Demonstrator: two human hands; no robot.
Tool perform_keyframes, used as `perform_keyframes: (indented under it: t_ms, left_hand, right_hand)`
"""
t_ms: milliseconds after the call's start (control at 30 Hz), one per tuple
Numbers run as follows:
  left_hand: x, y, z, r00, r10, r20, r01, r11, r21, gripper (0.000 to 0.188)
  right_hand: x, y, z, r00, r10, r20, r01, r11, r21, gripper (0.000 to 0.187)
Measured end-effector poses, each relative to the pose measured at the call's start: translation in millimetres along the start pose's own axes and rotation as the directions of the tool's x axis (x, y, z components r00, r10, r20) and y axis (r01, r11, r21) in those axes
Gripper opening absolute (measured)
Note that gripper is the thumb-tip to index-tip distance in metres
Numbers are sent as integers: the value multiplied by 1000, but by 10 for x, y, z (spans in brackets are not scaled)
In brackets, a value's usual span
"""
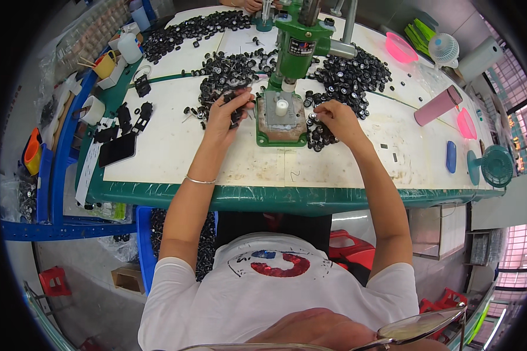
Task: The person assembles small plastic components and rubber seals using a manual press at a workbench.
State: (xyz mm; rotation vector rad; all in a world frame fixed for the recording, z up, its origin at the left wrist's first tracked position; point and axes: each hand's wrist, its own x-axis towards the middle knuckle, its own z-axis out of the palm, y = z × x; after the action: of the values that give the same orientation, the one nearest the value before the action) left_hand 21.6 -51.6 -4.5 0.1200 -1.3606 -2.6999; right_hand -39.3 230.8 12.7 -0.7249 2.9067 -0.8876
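A green hand press (298, 50) stands in front of me, with a short white post (281, 107) upright on its grey base plate (291, 120). To the left of the base, my left hand (228, 111) is curled around several small black wheels (236, 119). My right hand (338, 120), on the other side, reaches to the edge of a heap of black wheels (319, 137) with silvery centres. Its thumb and fingertips are pressed together; whether a wheel is between them I cannot make out. Nothing but the post sits on the base plate.
More black wheels (354, 79) lie heaped behind and beside the press. At left are a dark phone (117, 150) and black plastic parts (141, 117). A pink tumbler (438, 106), blue case (451, 157) and green fan (496, 166) stand right. Another person's hand (252, 5) is across the table.
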Motion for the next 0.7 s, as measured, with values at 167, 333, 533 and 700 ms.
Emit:
perform_keyframes:
  t_ms: [167, 333, 533, 700]
  left_hand:
    - [-6, -99, 207, 999, 8, 41, -12, 995, 99, 20]
    - [-47, -218, 139, 1000, 9, 21, -12, 990, 138, 20]
    - [-46, -207, 93, 1000, 25, 15, -28, 977, 211, 19]
    - [-75, -189, 149, 995, 94, 21, -96, 952, 289, 17]
  right_hand:
    - [163, -253, 63, 985, -96, -141, 141, 922, 362, 17]
    - [261, -561, 209, 985, -122, -121, 162, 890, 427, 18]
    - [154, -681, 255, 945, -233, -229, 291, 919, 265, 15]
    - [73, -621, 352, 883, -367, -292, 427, 887, 174, 13]
